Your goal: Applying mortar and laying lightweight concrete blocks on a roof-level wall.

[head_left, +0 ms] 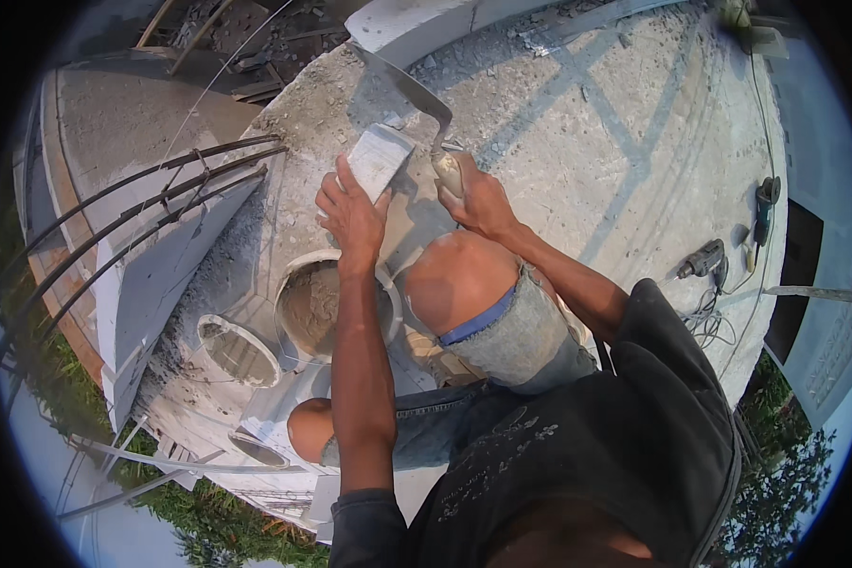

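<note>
My left hand (350, 204) grips the lower end of a small white block (379, 159), held just above the dusty concrete surface. My right hand (473, 199) is closed on the handle of a metal trowel (412, 93), whose blade angles up and left toward a long white block ledge (417, 28). A round bucket of grey mortar (305, 308) stands under my left forearm, partly hidden by it. Left of it sits a smaller pale bucket (238, 352) with greyish contents. My bent knee (459, 275) is just below my right hand.
Bent rebar rods (142, 194) arch over a white sloped wall (147, 293) at the left. A drill (701, 260), an angle grinder (765, 204) and loose cables lie at the right near the slab's edge. Rubble and wooden planks (241, 47) show at the top, greenery beyond the edges.
</note>
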A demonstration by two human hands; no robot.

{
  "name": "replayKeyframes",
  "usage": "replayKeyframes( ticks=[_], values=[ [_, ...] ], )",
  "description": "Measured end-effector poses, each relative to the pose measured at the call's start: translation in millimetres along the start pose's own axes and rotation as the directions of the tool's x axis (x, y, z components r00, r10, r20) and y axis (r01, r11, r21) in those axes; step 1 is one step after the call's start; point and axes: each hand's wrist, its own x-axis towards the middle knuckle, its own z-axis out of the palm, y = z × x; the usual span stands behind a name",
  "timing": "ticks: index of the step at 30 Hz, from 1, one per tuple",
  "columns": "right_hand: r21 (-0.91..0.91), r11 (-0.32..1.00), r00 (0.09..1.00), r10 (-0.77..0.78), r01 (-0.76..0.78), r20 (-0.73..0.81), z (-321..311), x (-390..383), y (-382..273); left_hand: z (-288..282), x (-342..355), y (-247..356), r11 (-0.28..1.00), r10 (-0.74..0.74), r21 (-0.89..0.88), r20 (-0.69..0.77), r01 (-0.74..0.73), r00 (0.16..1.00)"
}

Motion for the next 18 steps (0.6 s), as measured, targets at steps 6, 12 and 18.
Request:
replayKeyframes(
  ticks=[6, 12, 18],
  values=[
    [-0.251, 0.968, 0.978, 0.081, -0.031, 0.191, 8, 12, 39, 15, 12, -1, 0.998, 0.02, 0.055, -0.041, -0.018, 0.999],
    [-0.241, 0.968, 0.979, 0.118, -0.076, 0.165, 24, -9, 91, 18, 6, 19, 0.998, 0.046, -0.037, 0.001, -0.046, 0.999],
    [0.09, 0.995, 0.999, 0.042, -0.041, -0.016, 5, -11, 30, 7, 3, 5, 0.999, 0.016, -0.035, -0.012, -0.017, 1.0]
  ],
)
